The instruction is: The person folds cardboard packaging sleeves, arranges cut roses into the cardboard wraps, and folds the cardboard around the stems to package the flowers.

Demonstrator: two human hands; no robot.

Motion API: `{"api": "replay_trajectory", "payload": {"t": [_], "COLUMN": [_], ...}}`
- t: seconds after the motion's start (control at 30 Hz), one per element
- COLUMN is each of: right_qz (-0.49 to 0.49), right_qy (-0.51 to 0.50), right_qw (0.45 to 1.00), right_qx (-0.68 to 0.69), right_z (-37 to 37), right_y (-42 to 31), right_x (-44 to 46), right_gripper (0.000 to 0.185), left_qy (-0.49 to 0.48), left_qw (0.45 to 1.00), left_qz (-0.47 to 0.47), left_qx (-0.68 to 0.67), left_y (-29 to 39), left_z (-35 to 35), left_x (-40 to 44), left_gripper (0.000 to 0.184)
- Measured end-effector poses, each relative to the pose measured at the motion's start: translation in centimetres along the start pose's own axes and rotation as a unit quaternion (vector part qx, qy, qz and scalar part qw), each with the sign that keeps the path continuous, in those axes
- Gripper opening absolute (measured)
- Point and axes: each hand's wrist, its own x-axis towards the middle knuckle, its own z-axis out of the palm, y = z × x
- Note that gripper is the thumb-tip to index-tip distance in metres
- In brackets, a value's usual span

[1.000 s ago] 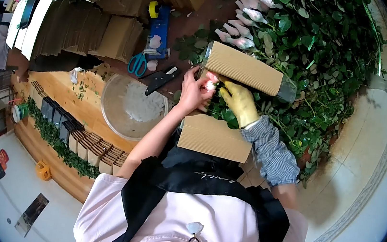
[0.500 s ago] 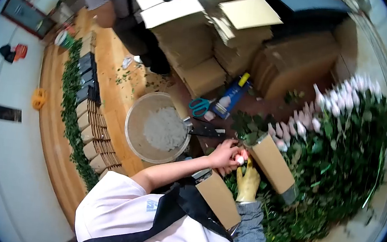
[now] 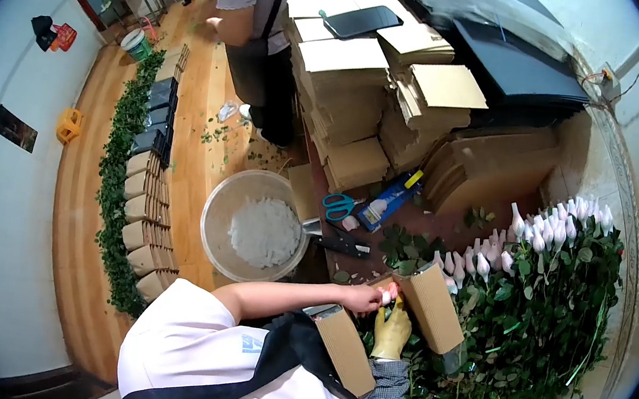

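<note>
Between two corrugated cardboard wraps, my bare left hand (image 3: 362, 299) is closed at a small pink and white rose head (image 3: 388, 292), its fingertips pressed to the bloom. My right hand (image 3: 392, 332), in a yellow glove, is just below the same flower, with fingers bent around the stem area; the stem itself is hidden. One cardboard wrap (image 3: 436, 305) lies right of the gloved hand. The other wrap (image 3: 345, 350) lies left of it, against the dark apron. Green leaves show around the hands.
Netted roses (image 3: 551, 228) with a leafy heap (image 3: 526, 336) lie right. Scissors (image 3: 338, 207), a blue tool (image 3: 389, 202) and a black-handled tool (image 3: 342, 242) lie near cardboard stacks (image 3: 346, 83). A round tub (image 3: 252, 227) is left. A co-worker (image 3: 255, 40) stands beyond.
The view has turned and tilted up, bringing the co-worker and more of the cardboard stacks into sight. Both hands have stayed together at the flower between the wraps.
</note>
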Motion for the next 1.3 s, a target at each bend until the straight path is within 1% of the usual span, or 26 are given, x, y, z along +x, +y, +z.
{"api": "replay_trajectory", "payload": {"t": [0.07,0.13,0.2,0.23,0.27,0.33,0.4,0.47,0.53,0.57,0.6,0.67,0.73,0.77,0.8,0.83,0.87,0.93,1.0,1.07,1.1,1.13,1.2,1.23,1.27,1.3], "right_qz": [0.012,-0.005,-0.018,-0.019,0.023,0.010,0.012,0.013,0.019,0.001,0.001,-0.021,-0.032,-0.021,-0.010,-0.019,-0.017,-0.021,-0.045,-0.022,-0.025,-0.024,-0.015,0.002,-0.028,-0.027], "right_qy": [-0.012,0.019,0.034,0.032,-0.030,-0.014,-0.013,-0.009,-0.024,-0.001,-0.003,0.021,0.020,0.012,0.004,0.027,0.022,0.045,0.059,0.041,0.038,0.056,0.038,0.027,0.061,0.061], "right_qw": [1.000,0.999,0.999,0.999,0.999,0.999,0.999,1.000,0.999,1.000,1.000,0.999,0.999,1.000,1.000,0.999,0.999,0.997,0.996,0.998,0.997,0.997,0.996,0.998,0.996,0.997], "right_qx": [0.007,0.025,0.018,0.016,0.040,0.034,0.029,0.023,0.029,0.024,0.024,0.012,-0.001,0.005,0.011,0.032,0.032,0.052,0.052,0.039,0.055,0.055,0.074,0.050,0.051,0.040], "right_z": [-0.5,-0.3,-0.5,-0.9,-1.4,-0.8,-0.8,-0.8,-0.4,-0.5,-0.3,0.5,0.8,0.6,0.4,0.0,0.0,0.3,1.1,0.6,0.5,0.5,0.4,0.5,0.8,1.2], "right_y": [-0.3,-0.2,-0.4,-0.7,-1.0,-0.6,-0.6,-0.7,-0.3,-0.3,-0.2,0.5,0.9,0.7,0.5,0.1,0.0,0.1,0.8,0.4,0.4,0.5,0.3,0.3,0.5,1.0], "right_x": [0.1,0.0,-0.2,-0.2,-0.1,-0.1,-0.2,0.0,0.0,-0.2,-0.4,-0.4,-0.4,-0.3,-0.2,-0.2,-0.1,-0.2,-0.3,-0.1,-0.1,0.2,0.3,0.2,0.1,-0.2], "right_gripper": [0.061,0.060,0.059,0.059,0.063,0.061,0.059,0.058,0.057,0.056,0.056,0.056,0.054,0.054,0.053,0.051,0.051,0.052,0.050,0.050,0.049,0.049,0.048,0.047,0.046,0.046], "left_qy": [0.003,0.008,0.007,0.001,-0.004,-0.010,0.007,0.006,-0.081,-0.074,-0.034,-0.113,-0.146,-0.112,-0.103,-0.088,-0.088,-0.088,-0.089,-0.087,-0.087,-0.085,-0.082,-0.078,-0.080,-0.081], "left_qw": [1.000,1.000,0.996,0.999,0.998,0.989,0.998,0.998,0.995,0.992,0.990,0.993,0.988,0.988,0.977,0.959,0.965,0.973,0.979,0.977,0.975,0.972,0.969,0.967,0.969,0.971], "left_qz": [0.002,0.002,0.029,-0.005,0.009,0.057,-0.006,-0.002,-0.010,-0.007,0.050,-0.018,-0.038,0.002,0.043,0.083,0.068,0.038,0.007,0.029,0.043,0.057,0.070,0.075,0.070,0.066], "left_qx": [0.020,0.013,0.082,0.044,0.069,0.137,0.062,0.060,0.057,0.100,0.130,0.029,0.037,0.103,0.179,0.256,0.239,0.209,0.183,0.193,0.202,0.213,0.224,0.230,0.223,0.216], "left_y": [0.0,-0.4,-0.2,0.2,0.6,0.5,0.8,0.5,0.2,1.1,2.0,3.0,1.8,-1.4,-1.3,-1.3,-1.4,-1.7,-1.8,-1.4,-1.6,-1.7,-1.7,-1.8,-1.8,-2.0], "left_z": [0.1,0.3,0.2,0.2,-0.1,-0.3,0.0,-0.3,-0.7,-0.9,-1.1,-1.2,-0.7,0.5,0.4,0.3,0.3,0.7,1.3,0.7,0.6,0.6,0.4,0.1,0.3,0.5], "left_x": [0.0,0.3,0.3,0.1,-0.1,0.1,-0.4,0.2,1.2,0.9,0.2,0.4,1.3,3.1,2.8,2.7,2.6,2.3,1.9,1.8,2.0,2.2,2.2,2.2,2.1,2.1], "left_gripper": [0.019,0.017,0.018,0.021,0.023,0.024,0.023,0.023,0.026,0.030,0.032,0.031,0.031,0.032,0.034,0.035,0.035,0.035,0.035,0.034,0.033,0.033,0.032,0.032,0.031,0.030]}}
